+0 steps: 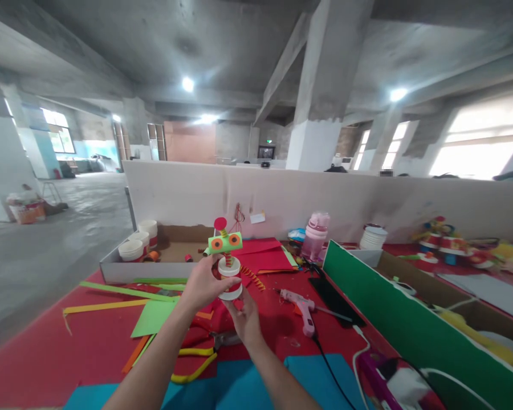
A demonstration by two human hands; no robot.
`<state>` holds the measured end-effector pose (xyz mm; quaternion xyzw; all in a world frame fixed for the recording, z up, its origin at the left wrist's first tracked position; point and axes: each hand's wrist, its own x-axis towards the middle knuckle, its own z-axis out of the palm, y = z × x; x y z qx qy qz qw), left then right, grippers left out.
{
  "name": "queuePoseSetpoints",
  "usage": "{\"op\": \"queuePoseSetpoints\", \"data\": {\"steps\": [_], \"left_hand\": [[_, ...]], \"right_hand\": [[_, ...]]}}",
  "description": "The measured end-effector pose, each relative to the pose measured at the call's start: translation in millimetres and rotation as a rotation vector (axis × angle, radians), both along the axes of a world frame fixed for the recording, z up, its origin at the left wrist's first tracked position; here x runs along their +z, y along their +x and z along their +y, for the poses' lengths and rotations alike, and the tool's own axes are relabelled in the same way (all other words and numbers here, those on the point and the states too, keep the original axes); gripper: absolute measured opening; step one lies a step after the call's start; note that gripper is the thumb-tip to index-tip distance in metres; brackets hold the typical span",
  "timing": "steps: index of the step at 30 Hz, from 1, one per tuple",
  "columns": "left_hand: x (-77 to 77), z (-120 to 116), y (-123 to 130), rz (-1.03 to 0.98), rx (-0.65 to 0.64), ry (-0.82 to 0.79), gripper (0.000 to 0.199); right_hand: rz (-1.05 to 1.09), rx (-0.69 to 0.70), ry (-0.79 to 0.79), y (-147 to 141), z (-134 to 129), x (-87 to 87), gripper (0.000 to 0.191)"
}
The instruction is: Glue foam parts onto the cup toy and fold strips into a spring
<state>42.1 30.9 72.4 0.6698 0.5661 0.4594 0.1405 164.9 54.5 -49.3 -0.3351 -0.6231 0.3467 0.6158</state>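
A paper-cup figure [229, 267] is held upright above the table in front of me. Its body is a white cup with a red band, and folded paper springs join on a green tube head [225, 243] with two orange eyes and a red disc on top. My left hand [204, 282] grips the cup from the left, thumb across its front. From below right, my right hand [247, 319] has its fingers at the cup's base. An orange folded paper strip [253, 278] sticks out at the cup's right side. Yellow-handled pliers [199, 356] lie below my hands.
A pink glue gun [301, 307] with a cord lies to the right, near a black mat [336, 302]. Paper strips [111, 306] and a green sheet [154, 319] lie left. Behind are a box with white cups [131, 250], red paper [260, 254] and a pink bottle [315, 236]. A green-sided box [393, 319] borders the right.
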Motion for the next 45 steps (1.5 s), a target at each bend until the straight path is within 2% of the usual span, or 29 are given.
{"op": "queuePoseSetpoints", "data": {"steps": [8,13,19,26,38,45], "left_hand": [[2.3,2,2,0.069,0.018,0.008,0.055],[4.1,1,3,0.113,-0.006,0.017,0.052],[5.4,2,4,0.038,-0.046,0.012,0.047],[7.7,0,5,0.125,-0.033,0.008,0.046],[11.0,-2,7,0.055,-0.047,0.012,0.042],[9.4,-2,6,0.122,-0.037,0.023,0.044]], "right_hand": [[0.025,-0.015,-0.023,1,-7,10.2,0.029],[0.033,0.004,-0.026,1,-4,6.8,0.029],[0.054,0.01,-0.023,0,1,0.0,0.028],[0.061,0.04,-0.02,2,-2,4.9,0.027],[0.09,0.074,-0.022,0,-2,5.7,0.033],[0.101,0.086,-0.038,0,-2,6.1,0.031]]}}
